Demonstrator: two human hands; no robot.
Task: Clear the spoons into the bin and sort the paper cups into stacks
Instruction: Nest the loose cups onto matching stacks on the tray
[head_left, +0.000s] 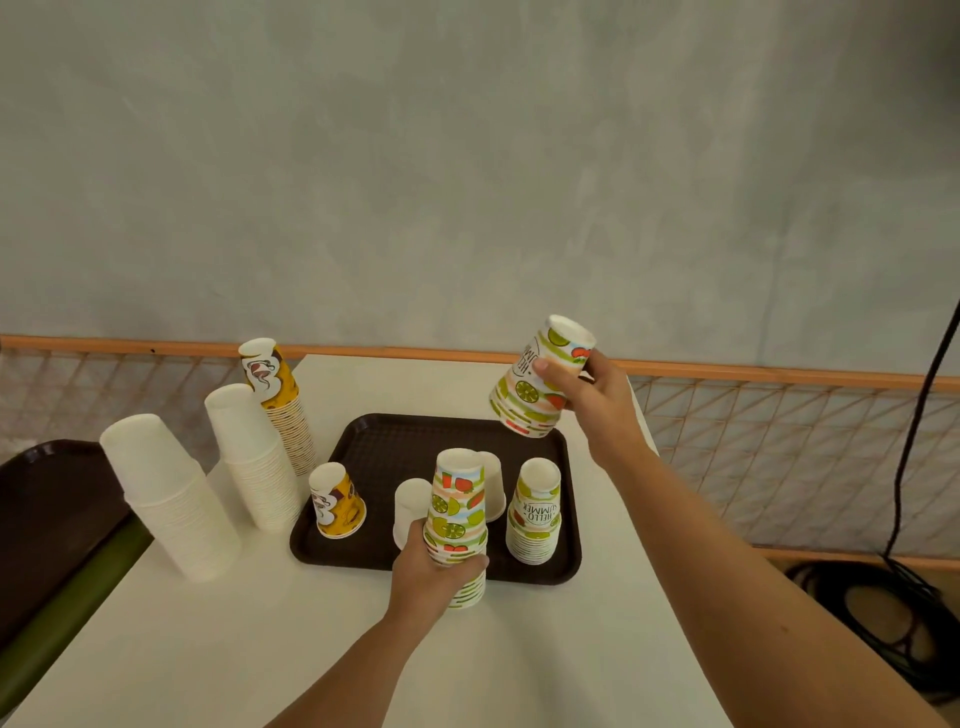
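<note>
My left hand (434, 569) grips a stack of upside-down fruit-print cups (457, 519) at the front edge of the dark brown tray (395, 447). My right hand (592, 395) holds a short stack of the same fruit-print cups (537, 387) tilted in the air above the tray's back right corner. On the tray stand another fruit-print stack (535, 512), a yellow cup (337, 501) and two plain white cups (410, 501), (494, 483), partly hidden behind the left-hand stack. No spoons or bin are in view.
Left of the tray on the white table (260, 639) stand two tall white cup stacks (171, 493), (257, 457) and a tall yellow stack (280, 405). A second dark tray (47, 499) lies at the far left. A railing with mesh (779, 452) runs behind; a black cable (919, 431) hangs right.
</note>
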